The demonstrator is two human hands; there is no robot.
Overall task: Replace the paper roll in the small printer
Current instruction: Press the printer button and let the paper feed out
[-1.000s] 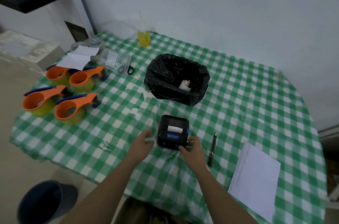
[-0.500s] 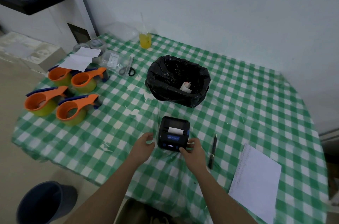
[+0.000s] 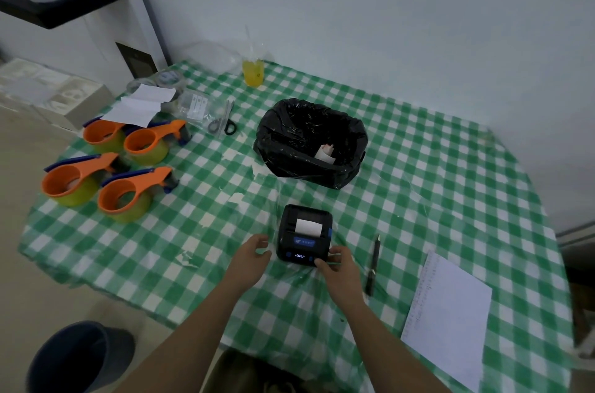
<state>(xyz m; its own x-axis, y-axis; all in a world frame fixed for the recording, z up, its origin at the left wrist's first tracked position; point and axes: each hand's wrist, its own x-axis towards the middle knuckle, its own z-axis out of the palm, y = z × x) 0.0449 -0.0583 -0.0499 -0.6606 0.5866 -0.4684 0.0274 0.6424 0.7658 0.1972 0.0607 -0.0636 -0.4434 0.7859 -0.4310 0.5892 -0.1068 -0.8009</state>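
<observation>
The small black printer (image 3: 304, 233) sits on the green checked tablecloth (image 3: 418, 199) near the front edge, a white strip of paper (image 3: 308, 226) showing at its top slot. My right hand (image 3: 338, 270) touches the printer's front right corner with thumb and fingertips. My left hand (image 3: 252, 256) hovers just left of the printer, fingers curled and apart, holding nothing. Behind the printer stands a bin lined with a black bag (image 3: 310, 141); a used white paper roll (image 3: 325, 153) lies inside it.
A black pen (image 3: 373, 264) and a white sheet (image 3: 449, 318) lie to the right. Several orange tape dispensers (image 3: 128, 190) sit at the left, with scissors (image 3: 225, 122), papers and a yellow drink cup (image 3: 253, 72) behind. A dark bucket (image 3: 77, 357) stands on the floor.
Both hands stay at the printer; my left hand has drawn slightly closer to its side. The view shifted a little.
</observation>
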